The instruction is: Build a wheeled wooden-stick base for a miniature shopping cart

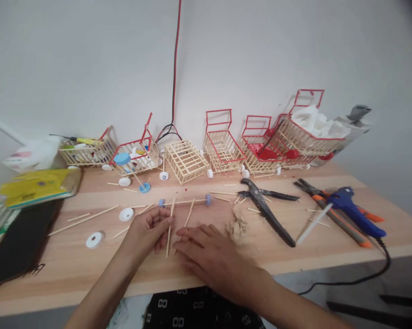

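Between the thumb and fingers of my left hand [154,228] is a thin wooden stick [169,237], its far end over a stick axle [185,201] with a small blue wheel at each end. My right hand [209,249], fingers close together, is on a second wooden stick [189,213] that also reaches to the axle. The fingers hide part of this stick. White round caps with holes, one nearer cap [95,240] and one farther cap [126,214], lie left of my left hand. A crumpled brown lump [238,226] lies beyond my right hand.
Several small stick-built carts with red handles, including a middle cart [223,146], line the wall. An upturned stick basket [186,161] sits among them. Rightward lie black-handled cutters [269,212], orange-grey pliers [341,219] and a blue glue gun [358,212] with a cord. A yellow packet [39,187] is left.
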Motion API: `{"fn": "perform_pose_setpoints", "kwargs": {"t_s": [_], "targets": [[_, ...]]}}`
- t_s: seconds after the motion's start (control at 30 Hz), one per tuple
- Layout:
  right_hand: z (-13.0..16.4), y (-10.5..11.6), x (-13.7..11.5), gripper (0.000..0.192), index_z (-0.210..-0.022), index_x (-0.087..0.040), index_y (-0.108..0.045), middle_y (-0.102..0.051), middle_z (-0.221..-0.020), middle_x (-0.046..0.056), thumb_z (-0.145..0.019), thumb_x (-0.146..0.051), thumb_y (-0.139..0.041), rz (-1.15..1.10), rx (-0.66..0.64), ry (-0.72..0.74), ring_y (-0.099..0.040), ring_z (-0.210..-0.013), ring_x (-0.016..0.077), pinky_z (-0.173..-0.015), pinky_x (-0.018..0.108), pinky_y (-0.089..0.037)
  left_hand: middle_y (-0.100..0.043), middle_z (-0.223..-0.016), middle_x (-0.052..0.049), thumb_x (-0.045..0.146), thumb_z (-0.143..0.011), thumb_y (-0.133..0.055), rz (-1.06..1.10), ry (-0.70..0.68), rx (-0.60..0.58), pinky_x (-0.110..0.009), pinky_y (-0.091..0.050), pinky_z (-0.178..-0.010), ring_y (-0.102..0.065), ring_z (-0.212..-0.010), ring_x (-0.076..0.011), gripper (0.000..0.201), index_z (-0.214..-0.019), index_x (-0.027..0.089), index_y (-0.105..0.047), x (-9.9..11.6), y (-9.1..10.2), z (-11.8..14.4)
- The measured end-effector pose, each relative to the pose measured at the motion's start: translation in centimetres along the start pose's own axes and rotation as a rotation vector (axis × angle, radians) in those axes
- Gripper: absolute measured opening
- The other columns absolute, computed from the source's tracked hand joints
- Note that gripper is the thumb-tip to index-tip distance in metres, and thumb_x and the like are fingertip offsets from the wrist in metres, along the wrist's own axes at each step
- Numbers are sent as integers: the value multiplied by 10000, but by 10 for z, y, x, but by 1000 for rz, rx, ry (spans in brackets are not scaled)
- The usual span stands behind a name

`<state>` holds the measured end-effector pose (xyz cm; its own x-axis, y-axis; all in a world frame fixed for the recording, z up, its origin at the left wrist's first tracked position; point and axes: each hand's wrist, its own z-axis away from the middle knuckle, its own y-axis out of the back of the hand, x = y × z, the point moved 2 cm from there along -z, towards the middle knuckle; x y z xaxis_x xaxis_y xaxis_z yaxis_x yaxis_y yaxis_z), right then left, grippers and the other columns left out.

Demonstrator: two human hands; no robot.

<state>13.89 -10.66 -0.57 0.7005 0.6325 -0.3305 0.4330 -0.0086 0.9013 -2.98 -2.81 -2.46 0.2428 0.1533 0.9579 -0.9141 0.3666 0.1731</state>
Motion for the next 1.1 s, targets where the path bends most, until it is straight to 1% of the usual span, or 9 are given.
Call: {"fn": "perform_pose_setpoints", "kwargs": {"t_s": [0.07, 0.17, 0.33, 0.5, 0.73, 0.83, 0.97, 1.03, 1.1], "targets": [[-8, -3, -5, 219, -1124, -221, -604, -509, -1377, 17, -940, -256, -491, 40, -21, 18, -499, -1133, 216, -976, 410, -410, -509, -431, 68, 440, -777, -603, -5, -19, -1, -140, -252, -323, -383, -309, -57, 301, -859, 162, -524, -2, 2, 0], [-13, -2, -4, 265, -1193, -211, -559, -523, -1365, 32, -950, -280, -478, 77, -23, 9, -487, -1130, 234, -944, 435, -417, -509, -426, 66, 429, -788, -601, -17, -43, 10, -141, -258, -333, -376, -312, -56, 290, -867, 162, -521, -4, 5, -2], [-12, 1, 1, 213, -1109, -200, -587, -616, -1217, 42, -957, -291, -469, 97, -38, -7, -504, -1092, 223, -911, 419, -414, -502, -415, 69, 437, -769, -623, -11, -25, 19, -139, -245, -327, -363, -312, -58, 314, -895, 165, -529, -3, 5, -2], [-10, -1, 6, 199, -1068, -185, -595, -627, -1125, 50, -958, -288, -465, 112, -63, -1, -506, -1060, 218, -903, 388, -396, -504, -409, 65, 483, -750, -629, -30, 9, 55, -139, -247, -337, -358, -313, -56, 381, -917, 158, -522, 1, 3, 0], [0, 0, 19, 178, -1050, -198, -610, -629, -1112, 40, -937, -292, -507, 89, -12, -58, -520, -1026, 196, -891, 356, -389, -511, -414, 59, 537, -723, -632, -60, 28, 42, -150, -234, -330, -343, -309, -62, 446, -931, 157, -525, -1, 5, -2], [7, 9, 21, 193, -1077, -204, -611, -630, -1146, 38, -938, -282, -503, 20, 63, -67, -530, -1054, 181, -923, 350, -389, -499, -401, 60, 555, -718, -622, -98, 22, 54, -150, -230, -337, -341, -315, -64, 464, -930, 154, -527, 0, 5, -2], [28, 39, 32, 192, -1019, -197, -640, -668, -1001, 58, -944, -262, -476, -6, 322, -121, -583, -968, 173, -873, 327, -441, -487, -396, 63, 559, -722, -616, -126, 21, 73, -148, -230, -354, -342, -328, -64, 462, -930, 155, -541, 4, 3, 0], [48, 60, 46, 184, -1013, -202, -639, -665, -952, 62, -938, -239, -475, 65, 436, -193, -596, -932, 173, -834, 314, -466, -484, -398, 65, 557, -724, -614, -125, 22, 86, -149, -222, -356, -340, -330, -65, 455, -933, 158, -548, 6, 2, 2], [76, 83, 64, 194, -1031, -212, -631, -667, -969, 68, -937, -232, -462, 196, 501, -342, -596, -951, 196, -839, 343, -470, -482, -399, 67, 548, -723, -618, -125, 19, 105, -153, -220, -356, -340, -330, -66, 440, -924, 162, -551, 8, 1, 3]]}}
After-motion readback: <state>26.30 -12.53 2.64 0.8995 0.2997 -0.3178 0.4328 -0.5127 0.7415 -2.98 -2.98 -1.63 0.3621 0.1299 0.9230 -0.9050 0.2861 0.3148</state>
